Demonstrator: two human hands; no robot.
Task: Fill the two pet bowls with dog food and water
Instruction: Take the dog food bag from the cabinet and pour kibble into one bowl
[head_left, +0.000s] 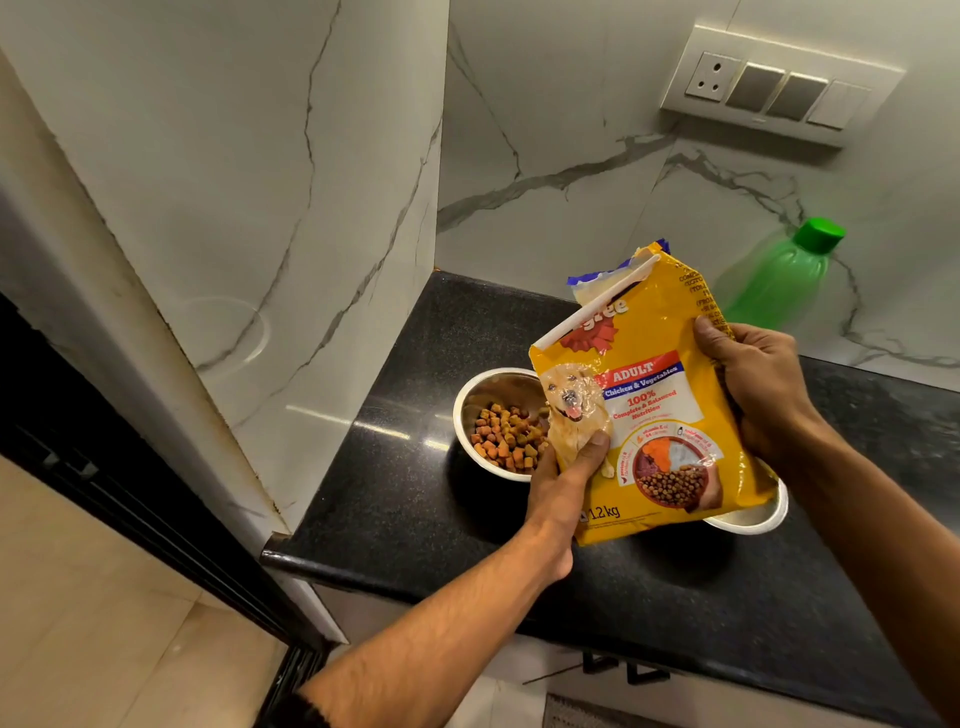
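Observation:
A yellow dog food bag (649, 410) is held upright above the black counter (395, 499), its torn top open. My left hand (566, 473) grips its lower left side and my right hand (753, 384) holds its right edge. A steel bowl (470, 410) on the left holds brown and orange kibble (506, 436). The second steel bowl (758, 517) is mostly hidden behind the bag; only its right rim shows. A green water bottle (779, 275) with a green cap stands behind, against the marble wall.
White marble walls enclose the counter's back and left. A switch panel (779, 88) is on the back wall, upper right. The counter's front edge drops to beige floor at the left, and dark cabinet handles (623, 670) show below.

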